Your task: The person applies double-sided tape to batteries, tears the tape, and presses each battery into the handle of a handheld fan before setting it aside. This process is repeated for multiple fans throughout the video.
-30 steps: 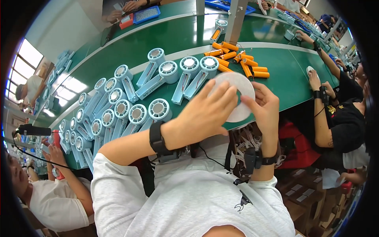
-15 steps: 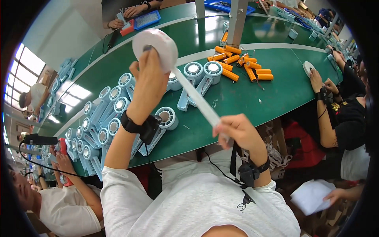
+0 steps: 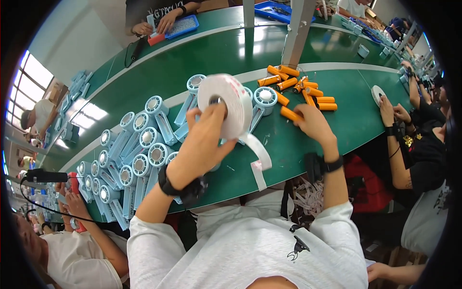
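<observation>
My left hand is closed around a big roll of white tape, fingers through its core. A loose strip hangs from the roll and bends down toward the table's near edge. My right hand has its fingers closed on the end of an orange cylindrical battery. That battery lies at the near side of a heap of orange batteries with thin wires. Light-blue handheld fan bodies lie crowded left of my left hand; several sit behind the roll, partly hidden by it.
The green table curves across, with a grey post behind the batteries. At right, a co-worker's hand holds another tape roll. Co-workers also sit at left and across, near a blue tray. Tape scraps lie below the table edge.
The tape roll has come down and right in my left hand. My right hand has let go of the strip and moved up to an orange battery. The strip now hangs loose.
</observation>
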The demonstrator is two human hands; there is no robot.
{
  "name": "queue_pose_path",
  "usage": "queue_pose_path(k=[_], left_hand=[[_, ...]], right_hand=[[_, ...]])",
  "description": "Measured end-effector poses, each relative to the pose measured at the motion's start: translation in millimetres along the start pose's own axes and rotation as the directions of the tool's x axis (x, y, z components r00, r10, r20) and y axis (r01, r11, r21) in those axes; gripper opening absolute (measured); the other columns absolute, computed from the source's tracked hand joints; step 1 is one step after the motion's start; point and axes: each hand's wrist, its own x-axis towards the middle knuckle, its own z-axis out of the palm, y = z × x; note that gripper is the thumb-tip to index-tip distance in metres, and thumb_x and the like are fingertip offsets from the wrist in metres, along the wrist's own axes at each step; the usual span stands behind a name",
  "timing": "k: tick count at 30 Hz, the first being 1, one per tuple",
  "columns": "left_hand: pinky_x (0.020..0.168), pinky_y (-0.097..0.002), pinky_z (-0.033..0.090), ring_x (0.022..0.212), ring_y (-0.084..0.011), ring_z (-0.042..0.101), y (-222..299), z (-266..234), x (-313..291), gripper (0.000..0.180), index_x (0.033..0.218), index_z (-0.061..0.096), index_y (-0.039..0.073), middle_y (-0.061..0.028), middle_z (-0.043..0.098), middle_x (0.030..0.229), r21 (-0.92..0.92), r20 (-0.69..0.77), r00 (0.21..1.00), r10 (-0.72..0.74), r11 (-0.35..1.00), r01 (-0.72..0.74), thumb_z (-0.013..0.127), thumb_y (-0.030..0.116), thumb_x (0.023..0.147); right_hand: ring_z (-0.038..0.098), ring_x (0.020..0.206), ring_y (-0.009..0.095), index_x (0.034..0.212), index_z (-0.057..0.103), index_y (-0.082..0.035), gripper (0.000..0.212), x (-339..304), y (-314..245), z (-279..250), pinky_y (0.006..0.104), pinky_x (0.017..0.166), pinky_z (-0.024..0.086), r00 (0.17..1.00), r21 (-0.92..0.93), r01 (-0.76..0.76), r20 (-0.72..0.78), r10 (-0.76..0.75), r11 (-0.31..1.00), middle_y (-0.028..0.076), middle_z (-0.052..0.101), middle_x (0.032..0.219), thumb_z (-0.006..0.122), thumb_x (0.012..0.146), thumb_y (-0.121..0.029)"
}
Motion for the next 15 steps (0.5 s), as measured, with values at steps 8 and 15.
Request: queue_pose_path(k=[8,15], left_hand=[[0.088,-0.0415,0.025,0.103,-0.0274,0.047,41.7,33.9,-27.2,0.058,0.114,0.040,-0.003,-0.0153,0.051,0.106,-0.179,0.151,0.981,-0.118,0.973,0.144,0.066,0.003,0.062],[0.093,-0.0415,0.021,0.107,-0.0275,0.046,24.7,80.2,-6.5,0.061,0.117,0.042,-0.002,-0.0166,0.048,0.114,-0.243,-0.091,0.981,-0.171,0.959,0.144,0.063,-0.004,0.059]], right_hand=[[0.057,0.078,0.025,0.099,0.054,0.000,0.038,-30.7,-11.6,7.5,0.0327,0.075,0.045,0.900,-0.098,0.188,-0.381,-0.211,0.977,0.011,0.058,0.084,0.070,0.065,-0.001],[0.053,0.084,0.013,0.101,0.052,0.001,0.035,-49.3,-35.4,-0.1,0.0250,0.077,0.042,0.960,0.712,0.029,-0.216,0.179,0.702,0.009,0.056,0.092,0.069,0.070,-0.003]])
